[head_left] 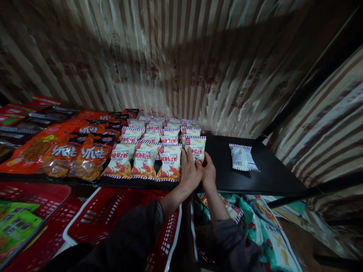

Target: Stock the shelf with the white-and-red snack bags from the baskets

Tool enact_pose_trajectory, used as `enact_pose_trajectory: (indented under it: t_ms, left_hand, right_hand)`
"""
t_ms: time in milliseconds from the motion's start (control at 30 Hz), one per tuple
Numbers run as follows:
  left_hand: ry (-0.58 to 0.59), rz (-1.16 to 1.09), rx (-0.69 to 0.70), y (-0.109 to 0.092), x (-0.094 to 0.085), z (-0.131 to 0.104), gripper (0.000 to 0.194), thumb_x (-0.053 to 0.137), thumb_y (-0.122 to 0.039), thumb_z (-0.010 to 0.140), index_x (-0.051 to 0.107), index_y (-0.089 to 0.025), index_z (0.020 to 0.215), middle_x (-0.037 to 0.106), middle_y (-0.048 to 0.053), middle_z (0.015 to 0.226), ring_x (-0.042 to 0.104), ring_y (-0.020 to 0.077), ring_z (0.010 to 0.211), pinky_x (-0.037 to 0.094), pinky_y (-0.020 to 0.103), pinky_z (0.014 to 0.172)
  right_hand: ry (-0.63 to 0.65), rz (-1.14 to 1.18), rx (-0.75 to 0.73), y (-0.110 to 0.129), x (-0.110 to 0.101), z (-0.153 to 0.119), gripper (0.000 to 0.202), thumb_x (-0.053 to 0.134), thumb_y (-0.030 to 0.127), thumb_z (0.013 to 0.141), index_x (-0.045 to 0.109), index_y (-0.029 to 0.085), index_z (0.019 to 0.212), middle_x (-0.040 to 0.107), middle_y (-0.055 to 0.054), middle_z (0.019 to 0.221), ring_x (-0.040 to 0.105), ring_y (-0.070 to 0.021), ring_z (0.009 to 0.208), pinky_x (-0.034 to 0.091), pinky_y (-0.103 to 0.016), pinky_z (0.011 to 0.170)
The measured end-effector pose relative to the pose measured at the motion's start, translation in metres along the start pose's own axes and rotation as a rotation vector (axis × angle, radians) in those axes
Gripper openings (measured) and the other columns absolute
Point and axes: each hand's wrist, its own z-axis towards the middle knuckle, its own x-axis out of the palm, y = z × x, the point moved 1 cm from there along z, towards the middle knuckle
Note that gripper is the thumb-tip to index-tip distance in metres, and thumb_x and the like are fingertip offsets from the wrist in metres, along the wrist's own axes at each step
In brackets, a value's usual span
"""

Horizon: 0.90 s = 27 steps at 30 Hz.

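Sleeves [133, 234], then packet [195, 144] between grips [191, 170]

A white squid-and-shrimp snack packet [197, 143], red-lettered, striped along its top edge, stands face-out, right of matching packets [146, 159].

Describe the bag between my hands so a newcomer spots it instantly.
Find the black shelf before the striped sheeting, then the white bags with red lettering, right of the orange packs. Your bag is at that group's right edge, near the front. Unlike its neighbours, it has your left hand over its lower front and your right hand at its lower right.
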Motion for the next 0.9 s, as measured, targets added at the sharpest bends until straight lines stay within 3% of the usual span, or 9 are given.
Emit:
enact_pose_trajectory:
  t_ms: [300, 533, 700, 900]
  left_hand:
    - [-0.039, -0.025, 0.068, 0.009, 0.005, 0.003, 0.065, 0.04, -0.028, 0.09, 0.025, -0.007, 0.15, 0.015, 0.016, 0.161, 0.01, 0.024, 0.149, 0.012, 0.037, 0.122]
    - [-0.042, 0.021, 0.056, 0.007, 0.004, 0.003, 0.066, 0.04, -0.026, 0.089, 0.025, -0.002, 0.148, 0.017, 0.02, 0.16, 0.01, 0.0254, 0.149, 0.013, 0.039, 0.122]
    - [-0.026, 0.02, 0.028, 0.004, 0.003, 0.0, 0.066, 0.037, -0.026, 0.09, 0.023, 0.001, 0.148, 0.013, 0.023, 0.16, 0.008, 0.0253, 0.149, 0.013, 0.04, 0.122]
    - [-0.026, -0.003, 0.017, 0.008, 0.007, 0.001, 0.064, 0.038, -0.026, 0.09, 0.025, -0.003, 0.149, 0.015, 0.019, 0.16, 0.006, 0.0256, 0.149, 0.012, 0.042, 0.122]
  right_hand:
    - [0.0, 0.081, 0.009, 0.013, -0.002, -0.005, 0.059, 0.056, 0.034, 0.074, 0.054, 0.018, 0.132, 0.069, -0.01, 0.118, 0.067, -0.024, 0.099, 0.052, -0.038, 0.091]
    - [0.024, 0.052, 0.039, 0.015, -0.003, -0.006, 0.064, 0.055, 0.036, 0.073, 0.054, 0.015, 0.134, 0.069, -0.012, 0.118, 0.066, -0.0262, 0.099, 0.051, -0.04, 0.092]
    - [-0.025, 0.058, -0.043, 0.012, -0.003, -0.006, 0.074, 0.056, 0.037, 0.076, 0.041, 0.015, 0.145, 0.054, -0.014, 0.141, 0.056, -0.0267, 0.121, 0.044, -0.042, 0.103]
    - [0.062, 0.042, -0.108, 0.009, -0.002, -0.005, 0.057, 0.052, 0.029, 0.081, 0.051, 0.021, 0.138, 0.059, -0.007, 0.136, 0.055, -0.0224, 0.124, 0.044, -0.038, 0.104]
